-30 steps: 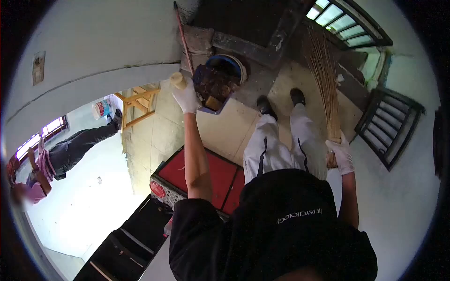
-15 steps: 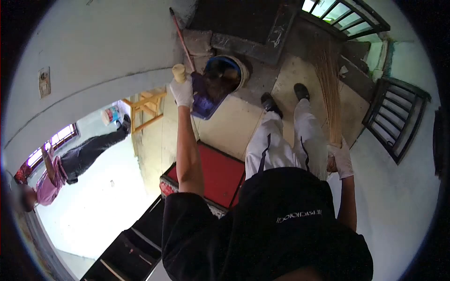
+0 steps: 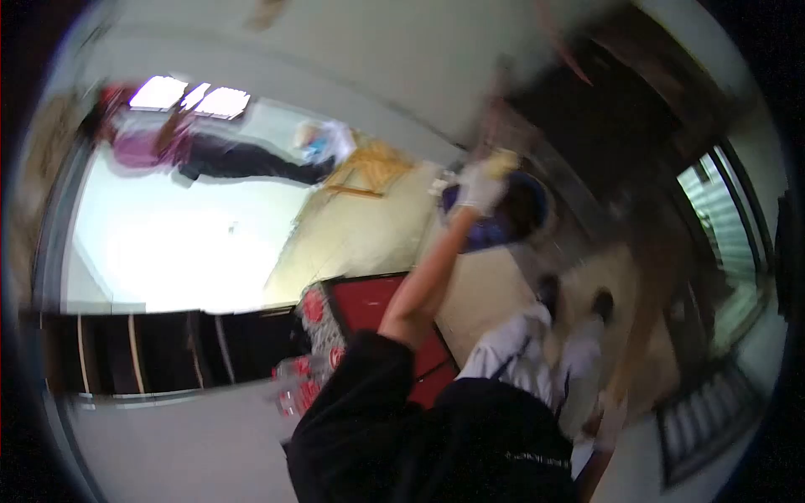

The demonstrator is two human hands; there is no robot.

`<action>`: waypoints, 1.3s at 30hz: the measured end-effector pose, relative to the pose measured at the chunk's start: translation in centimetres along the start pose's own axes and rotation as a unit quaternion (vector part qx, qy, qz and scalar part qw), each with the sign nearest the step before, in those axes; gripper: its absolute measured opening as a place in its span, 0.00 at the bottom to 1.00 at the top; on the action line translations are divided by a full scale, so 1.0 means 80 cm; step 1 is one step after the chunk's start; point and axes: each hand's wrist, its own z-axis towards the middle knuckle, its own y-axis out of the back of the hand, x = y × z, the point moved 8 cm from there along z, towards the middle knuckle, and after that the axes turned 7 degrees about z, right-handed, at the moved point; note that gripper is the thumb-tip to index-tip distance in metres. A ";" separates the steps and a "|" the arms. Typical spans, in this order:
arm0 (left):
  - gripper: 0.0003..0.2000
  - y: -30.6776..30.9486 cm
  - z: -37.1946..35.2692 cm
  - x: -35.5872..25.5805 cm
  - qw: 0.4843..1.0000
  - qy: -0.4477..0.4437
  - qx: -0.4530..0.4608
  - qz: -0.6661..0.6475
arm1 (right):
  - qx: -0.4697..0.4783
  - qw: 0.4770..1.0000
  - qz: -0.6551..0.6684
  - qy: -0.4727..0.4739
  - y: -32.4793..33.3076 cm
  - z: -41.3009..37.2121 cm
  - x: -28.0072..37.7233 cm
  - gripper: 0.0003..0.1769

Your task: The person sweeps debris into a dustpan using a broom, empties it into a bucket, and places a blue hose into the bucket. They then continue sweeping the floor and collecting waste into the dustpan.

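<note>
Motion blur softens the whole view. My left hand, in a white glove, is closed round a pale yellow object whose kind I cannot make out. Just beyond it are a blue-purple dustpan and a round bin with dark contents. Low on the right, my gloved right hand is closed on the stick broom, a smeared brown streak pointing away from me. My feet and white trousers show between the hands.
Through an opening at the left, a person in a pink top is in another room near a wooden stool. A red panel and dark shelving lie left of me. A dark metal grille is at the lower right.
The view has swung, shifting the doorway, bin and dark slab rightward. My left hand appears farther right and lower, my right hand lower. Both keep hold of their things.
</note>
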 end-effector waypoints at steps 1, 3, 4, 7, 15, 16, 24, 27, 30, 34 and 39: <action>0.10 0.010 0.000 -0.003 0.995 0.094 0.042 0.000 | -0.017 0.996 -0.062 0.064 0.041 0.077 -0.059 0.37; 0.11 0.031 0.013 -0.020 0.989 0.112 -0.051 -0.079 | -0.007 0.977 -0.038 0.209 0.055 0.148 -0.068 0.40; 0.10 0.030 0.021 -0.022 0.988 0.131 -0.031 -0.076 | 0.045 0.989 0.051 0.131 0.054 0.155 -0.088 0.33; 0.09 0.016 0.003 -0.022 0.981 0.160 -0.003 -0.106 | 0.051 0.994 -0.094 0.026 0.037 0.111 -0.039 0.49; 0.12 -0.010 0.017 -0.025 0.992 0.117 0.004 -0.046 | 0.000 0.990 -0.049 0.132 0.026 0.204 -0.041 0.24; 0.14 -0.008 0.015 -0.024 0.994 0.108 0.011 -0.009 | -0.034 0.979 -0.096 0.174 0.063 0.218 -0.065 0.24; 0.10 0.026 0.000 -0.017 0.990 0.098 -0.048 -0.094 | -0.002 0.975 -0.139 0.171 0.036 0.099 0.045 0.35; 0.10 0.024 -0.008 0.000 0.983 0.153 0.008 -0.100 | -0.012 0.987 -0.120 0.108 0.057 0.079 0.032 0.35; 0.10 0.041 -0.002 0.004 0.976 0.188 -0.008 -0.109 | -0.018 0.988 -0.095 0.116 0.068 0.099 0.027 0.35; 0.09 0.056 -0.016 0.033 0.962 0.223 -0.030 -0.153 | 0.018 0.991 -0.083 0.100 0.076 0.080 0.048 0.37; 0.08 0.115 -0.032 0.053 0.950 0.250 -0.054 -0.178 | 0.010 0.991 -0.088 0.095 0.125 0.125 0.016 0.36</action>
